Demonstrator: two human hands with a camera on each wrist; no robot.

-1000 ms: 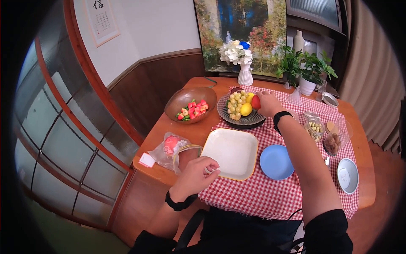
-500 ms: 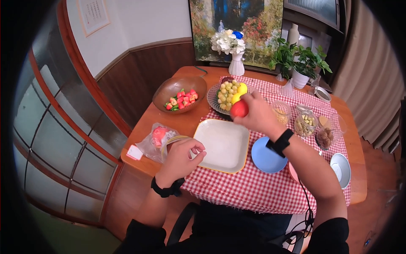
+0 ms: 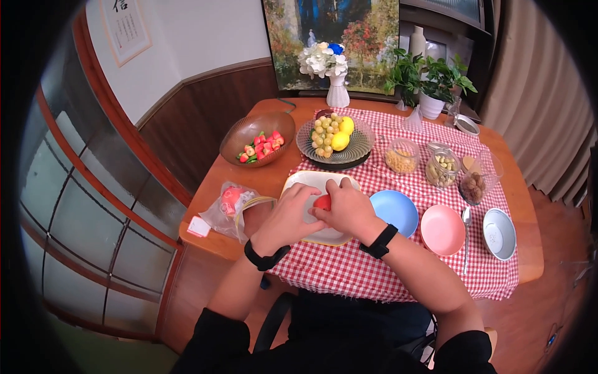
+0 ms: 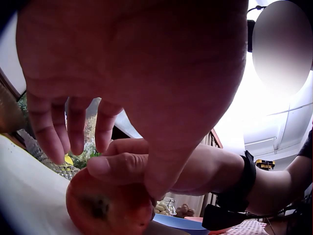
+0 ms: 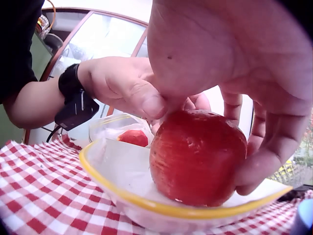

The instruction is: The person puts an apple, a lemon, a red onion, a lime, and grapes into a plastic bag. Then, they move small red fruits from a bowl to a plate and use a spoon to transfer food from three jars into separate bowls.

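Note:
My right hand (image 3: 350,209) holds a red apple (image 5: 198,159) low over a white square dish with a yellow rim (image 3: 317,179). In the right wrist view, its fingers curve round the apple's side. My left hand (image 3: 285,215) is at the left of the apple, fingers bent loosely and spread. Its thumb comes right up to the fruit in the left wrist view. A dark hollow marks the end of the apple (image 4: 105,208) facing that camera. Behind the dish, a glass plate (image 3: 360,146) bears grapes (image 3: 324,134) and two lemons (image 3: 341,141).
At left are a brown bowl (image 3: 232,138) of small red fruits and a plastic bag (image 3: 233,209) with something pinkish-red inside. To the right stand a blue plate (image 3: 398,212), pink bowl (image 3: 443,230), spoon (image 3: 466,240), grey-blue bowl (image 3: 499,234) and several glass jars (image 3: 442,168).
My right hand has brought the red apple from the fruit plate toward me and down over the white dish. My left hand has moved right, close beside it.

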